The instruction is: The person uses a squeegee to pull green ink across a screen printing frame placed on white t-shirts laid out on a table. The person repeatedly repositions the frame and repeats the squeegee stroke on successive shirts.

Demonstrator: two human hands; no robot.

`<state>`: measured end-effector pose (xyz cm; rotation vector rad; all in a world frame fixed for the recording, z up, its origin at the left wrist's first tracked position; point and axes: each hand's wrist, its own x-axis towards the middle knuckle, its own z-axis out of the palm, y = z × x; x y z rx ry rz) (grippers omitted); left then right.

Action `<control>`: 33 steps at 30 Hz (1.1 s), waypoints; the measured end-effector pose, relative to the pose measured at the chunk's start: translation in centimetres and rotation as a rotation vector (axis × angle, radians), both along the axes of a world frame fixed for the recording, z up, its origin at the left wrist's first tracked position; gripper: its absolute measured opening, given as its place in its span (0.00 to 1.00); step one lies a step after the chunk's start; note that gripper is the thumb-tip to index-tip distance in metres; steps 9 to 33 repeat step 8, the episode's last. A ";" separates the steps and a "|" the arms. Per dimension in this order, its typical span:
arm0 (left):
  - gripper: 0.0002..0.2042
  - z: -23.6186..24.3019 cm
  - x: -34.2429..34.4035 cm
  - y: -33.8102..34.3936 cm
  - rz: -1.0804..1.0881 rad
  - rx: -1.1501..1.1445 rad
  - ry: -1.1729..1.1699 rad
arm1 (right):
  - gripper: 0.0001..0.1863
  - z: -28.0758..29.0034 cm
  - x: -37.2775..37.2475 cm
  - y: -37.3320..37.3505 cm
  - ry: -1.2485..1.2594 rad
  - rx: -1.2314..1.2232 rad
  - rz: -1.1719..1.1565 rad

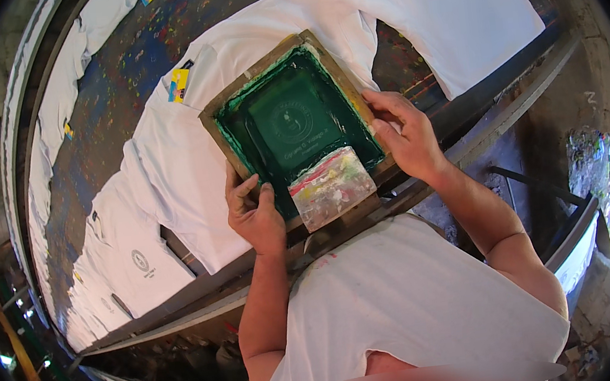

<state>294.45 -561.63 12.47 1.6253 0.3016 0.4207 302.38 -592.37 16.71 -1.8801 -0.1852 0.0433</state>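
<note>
Both of my hands hold a wooden-framed printing screen (260,117) by opposite sides, slightly tilted in view, over a white T-shirt (189,150). Its mesh is dark green, with a pale round emblem and lettering, and green ink lines the inner edges. My left hand (256,209) grips the lower left side, with thumb and fingers on the wood. On the right side, the fingers and thumb of my right hand (409,133) close round the frame. A flat, paint-smeared squeegee-like piece (335,191) leans across the screen's near edge, touched by neither hand.
A long, paint-spotted table (134,52) curves away to the left. Several white shirts lie along it; one printed shirt (142,263) bears a dark round emblem. Another white shirt (450,11) lies at the far right. A metal rail (511,98) runs along the table's near edge.
</note>
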 end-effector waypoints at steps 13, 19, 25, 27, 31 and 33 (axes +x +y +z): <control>0.24 2.9 1.4 3.4 -0.178 0.386 0.080 | 0.31 4.1 -4.2 1.7 -0.461 -0.595 0.650; 0.24 2.9 1.4 3.4 -0.178 0.386 0.080 | 0.31 4.1 -4.2 1.7 -0.461 -0.595 0.650; 0.24 2.9 1.4 3.4 -0.178 0.386 0.080 | 0.31 4.1 -4.2 1.7 -0.461 -0.595 0.650; 0.24 2.9 1.4 3.4 -0.178 0.386 0.080 | 0.31 4.1 -4.2 1.7 -0.461 -0.595 0.650; 0.24 2.9 1.4 3.4 -0.178 0.386 0.080 | 0.31 4.1 -4.2 1.7 -0.461 -0.595 0.650; 0.24 2.9 1.4 3.4 -0.178 0.386 0.080 | 0.31 4.1 -4.2 1.7 -0.461 -0.595 0.650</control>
